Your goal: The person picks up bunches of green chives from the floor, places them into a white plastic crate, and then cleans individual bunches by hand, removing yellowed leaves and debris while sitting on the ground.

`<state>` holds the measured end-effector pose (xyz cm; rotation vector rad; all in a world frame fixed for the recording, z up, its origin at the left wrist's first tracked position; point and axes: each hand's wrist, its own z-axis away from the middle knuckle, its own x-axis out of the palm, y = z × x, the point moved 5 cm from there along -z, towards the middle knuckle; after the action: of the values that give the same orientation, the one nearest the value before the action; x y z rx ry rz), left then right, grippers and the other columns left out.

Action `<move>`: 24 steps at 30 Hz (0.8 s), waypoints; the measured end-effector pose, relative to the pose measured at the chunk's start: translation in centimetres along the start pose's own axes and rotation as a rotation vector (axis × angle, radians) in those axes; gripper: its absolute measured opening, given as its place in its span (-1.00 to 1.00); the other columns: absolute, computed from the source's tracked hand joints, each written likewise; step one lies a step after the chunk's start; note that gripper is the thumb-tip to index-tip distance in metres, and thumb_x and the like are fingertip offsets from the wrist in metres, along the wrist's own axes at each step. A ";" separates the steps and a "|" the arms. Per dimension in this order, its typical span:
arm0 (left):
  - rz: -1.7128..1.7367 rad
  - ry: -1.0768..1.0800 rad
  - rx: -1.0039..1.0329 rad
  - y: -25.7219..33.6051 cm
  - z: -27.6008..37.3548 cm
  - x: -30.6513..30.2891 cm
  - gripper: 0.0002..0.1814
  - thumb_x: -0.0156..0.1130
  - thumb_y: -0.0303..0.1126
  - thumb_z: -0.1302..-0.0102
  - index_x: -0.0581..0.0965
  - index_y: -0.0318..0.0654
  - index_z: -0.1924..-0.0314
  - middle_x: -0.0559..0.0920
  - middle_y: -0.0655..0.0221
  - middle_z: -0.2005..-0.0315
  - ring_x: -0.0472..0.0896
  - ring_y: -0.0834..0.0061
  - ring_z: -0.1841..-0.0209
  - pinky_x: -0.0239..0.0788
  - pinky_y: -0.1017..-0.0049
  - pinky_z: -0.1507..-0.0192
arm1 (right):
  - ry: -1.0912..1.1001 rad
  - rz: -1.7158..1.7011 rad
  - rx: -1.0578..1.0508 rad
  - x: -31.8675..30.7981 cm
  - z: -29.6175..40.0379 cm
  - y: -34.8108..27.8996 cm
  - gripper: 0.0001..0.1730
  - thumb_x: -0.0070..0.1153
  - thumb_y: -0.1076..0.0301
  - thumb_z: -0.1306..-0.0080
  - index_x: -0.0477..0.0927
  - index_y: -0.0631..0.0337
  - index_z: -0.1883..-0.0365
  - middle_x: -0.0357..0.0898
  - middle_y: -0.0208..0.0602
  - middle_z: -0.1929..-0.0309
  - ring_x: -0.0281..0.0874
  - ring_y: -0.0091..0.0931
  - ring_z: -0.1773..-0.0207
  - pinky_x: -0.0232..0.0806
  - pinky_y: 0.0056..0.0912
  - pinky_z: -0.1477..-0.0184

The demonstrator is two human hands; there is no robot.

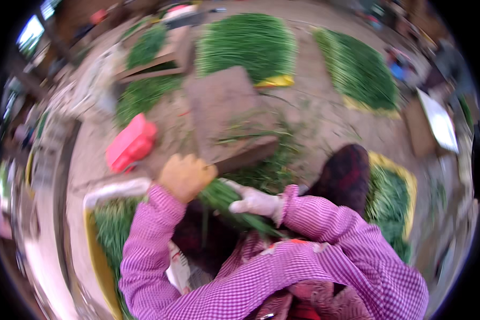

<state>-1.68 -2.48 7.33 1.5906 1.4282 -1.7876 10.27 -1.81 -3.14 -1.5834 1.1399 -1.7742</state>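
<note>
A bunch of long green stalks [220, 196], grass-like and perhaps garlic chives, lies slanting across my lap. My right hand [256, 201], in a pale glove, wraps around its middle. At the bunch's upper left end is my left hand [187, 176], its fingers curled; blur hides whether it grips the stalks or only touches them. Just beyond my hands is a brown wooden block or board [228, 108] with loose stalks on its near end. A pink-red plastic object [131, 143] sits on the floor to the left of my left hand.
Yellow-edged containers of green stalks stand by my left [104, 272] and right [410, 192] sides. Large stacks of stalks lie ahead [246, 44] and ahead right [360, 70]. A box with a white top [438, 122] stands right. Cut scraps [272, 172] litter the floor.
</note>
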 end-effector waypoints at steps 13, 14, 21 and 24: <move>0.216 0.422 0.428 4.9 -14.1 -3.8 -0.51 0.17 -0.46 -0.01 0.47 -0.06 -0.03 0.51 0.30 0.10 0.47 0.25 -0.06 0.25 0.21 -0.08 | 0.571 -0.493 -0.223 1.5 10.1 -3.5 -0.60 0.19 0.47 -0.09 0.44 0.23 0.07 0.58 -0.30 0.29 0.48 -0.58 0.50 0.42 -0.47 0.43; 0.161 0.540 0.379 5.6 -15.1 -5.2 -0.51 0.16 -0.44 -0.03 0.46 -0.03 -0.06 0.49 0.30 0.02 0.45 0.26 -0.11 0.23 0.19 -0.12 | 0.619 -0.512 -0.220 0.9 11.1 -3.7 -0.67 0.19 0.46 -0.10 0.48 0.24 0.14 0.60 -0.28 0.30 0.47 -0.58 0.52 0.41 -0.47 0.45; -0.005 0.407 0.063 5.6 -16.5 -5.1 -0.23 0.22 -0.52 0.00 0.31 0.01 -0.29 0.33 0.28 -0.24 0.29 0.21 -0.29 0.15 0.27 -0.25 | 0.803 -0.370 -0.760 -0.8 27.6 -14.4 -0.61 0.18 0.36 -0.15 0.47 0.36 0.08 0.61 -0.19 0.20 0.53 -0.56 0.50 0.48 -0.47 0.37; -0.066 0.128 0.002 3.0 -15.8 1.4 -0.22 0.27 -0.52 0.06 0.35 0.01 -0.26 0.35 0.28 -0.24 0.32 0.22 -0.26 0.16 0.26 -0.22 | 0.936 -0.373 -0.936 -3.0 38.3 -15.1 -0.50 0.13 0.32 -0.16 0.37 0.35 -0.05 0.56 -0.19 0.13 0.53 -0.55 0.45 0.49 -0.43 0.30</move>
<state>8.65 9.89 7.02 1.7049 1.5534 -1.7519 50.30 -1.27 6.80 -1.4334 2.5259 -2.5424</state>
